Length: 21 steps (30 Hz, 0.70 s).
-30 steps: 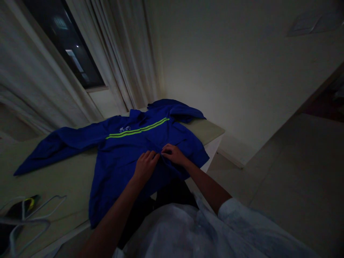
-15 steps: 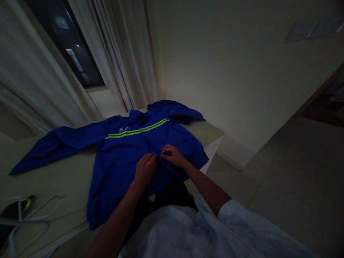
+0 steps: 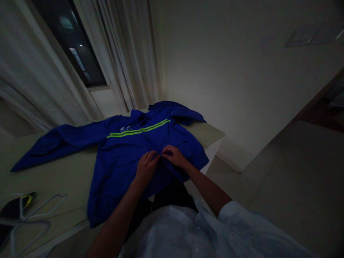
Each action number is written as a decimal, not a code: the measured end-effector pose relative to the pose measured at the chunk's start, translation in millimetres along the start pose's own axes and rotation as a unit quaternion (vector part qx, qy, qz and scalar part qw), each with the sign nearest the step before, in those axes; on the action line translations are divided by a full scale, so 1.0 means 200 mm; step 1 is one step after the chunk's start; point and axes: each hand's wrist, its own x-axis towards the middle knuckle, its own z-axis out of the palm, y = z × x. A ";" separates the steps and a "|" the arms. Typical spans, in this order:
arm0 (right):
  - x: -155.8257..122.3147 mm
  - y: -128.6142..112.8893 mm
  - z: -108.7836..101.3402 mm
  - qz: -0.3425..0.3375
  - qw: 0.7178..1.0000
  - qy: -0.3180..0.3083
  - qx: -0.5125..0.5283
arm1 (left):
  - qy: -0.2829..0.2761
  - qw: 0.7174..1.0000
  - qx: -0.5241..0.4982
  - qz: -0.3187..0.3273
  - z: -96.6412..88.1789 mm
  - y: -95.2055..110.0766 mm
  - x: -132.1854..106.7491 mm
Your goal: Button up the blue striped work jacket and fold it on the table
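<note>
A blue jacket with two lime-green chest stripes lies spread face up on a pale table, one sleeve stretched out to the left. My left hand and my right hand meet at the jacket's front opening, near its lower middle. Both hands have their fingers curled and pinched on the fabric edges there. The room is dim, so what lies under the fingertips is hard to make out.
White wire hangers and a dark item with a yellow-green mark lie at the table's left front. Curtains and a dark window stand behind the table. Bare floor opens to the right.
Both hands stay pinched on the jacket's front and have shifted only slightly. The view has drifted a little.
</note>
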 end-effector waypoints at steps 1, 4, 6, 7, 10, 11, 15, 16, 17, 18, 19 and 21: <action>0.00 0.00 0.00 -0.008 1.000 -0.002 -0.001 | 0.008 1.000 -0.006 0.004 0.00 0.00 0.00; 0.00 0.00 0.00 -0.027 1.000 -0.005 -0.010 | -0.003 1.000 -0.030 0.004 0.02 -0.01 0.00; 0.00 0.00 0.00 -0.031 0.999 -0.006 -0.016 | -0.016 0.999 -0.035 -0.004 0.04 -0.01 0.00; 0.00 0.00 0.00 -0.030 0.999 -0.008 -0.018 | -0.019 0.999 -0.032 -0.008 0.05 -0.01 -0.01; 0.00 -0.01 0.00 -0.026 0.999 -0.009 -0.017 | -0.024 0.999 -0.021 -0.015 0.06 -0.01 -0.01; 0.00 -0.01 0.00 -0.025 0.999 -0.010 -0.018 | -0.025 0.999 -0.016 -0.017 0.06 -0.01 -0.01; 0.01 0.01 0.01 -0.026 0.999 -0.012 -0.020 | -0.037 0.999 0.004 -0.002 0.03 -0.01 0.02; 0.01 0.02 0.01 -0.028 0.999 -0.011 -0.019 | -0.041 0.999 0.009 0.006 0.02 -0.01 0.03; 0.01 0.03 0.01 -0.030 0.999 -0.009 -0.018 | -0.045 0.999 0.013 0.014 0.01 -0.01 0.05; 0.01 0.03 0.01 -0.033 0.999 -0.008 -0.018 | -0.049 0.998 0.018 0.020 0.00 -0.01 0.06; 0.01 0.03 0.01 -0.034 0.999 -0.007 -0.018 | -0.053 0.998 0.022 0.024 0.00 -0.01 0.07; 0.01 0.04 0.01 -0.034 0.999 -0.001 -0.022 | -0.060 0.997 0.031 0.027 -0.02 -0.01 0.08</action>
